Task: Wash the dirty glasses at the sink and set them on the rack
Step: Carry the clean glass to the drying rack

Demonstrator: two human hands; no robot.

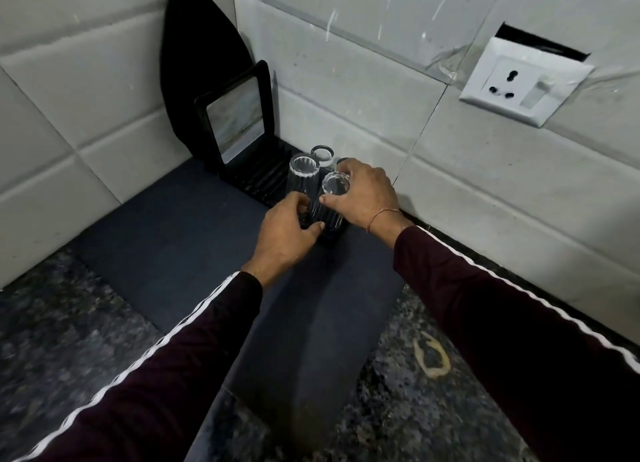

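**Ribbed glasses upside down on the black rack**

From the head camera, your right hand (363, 193) grips a clear ribbed glass (334, 198) near its upturned base, fingers (341, 169) curled round it and thumb on the near side. The glass stands inverted, long axis upright, mouth down on the black slatted rack (256, 176). Your left hand (285, 234) curls round the lower part of the same cluster; exactly which glass it grips, you cannot tell.

Two more fluted glasses stand inverted on the rack just behind: one (303, 172) to the left, one (322, 155) farther back, all close together.

The rack sits in the tiled corner on a dark matte mat (173, 240) laid over the speckled stone counter (52, 323). A black-framed tray (235, 118) leans upright at the rack's far end. A white wall socket (523, 84) is on the glossy tiles to the right.
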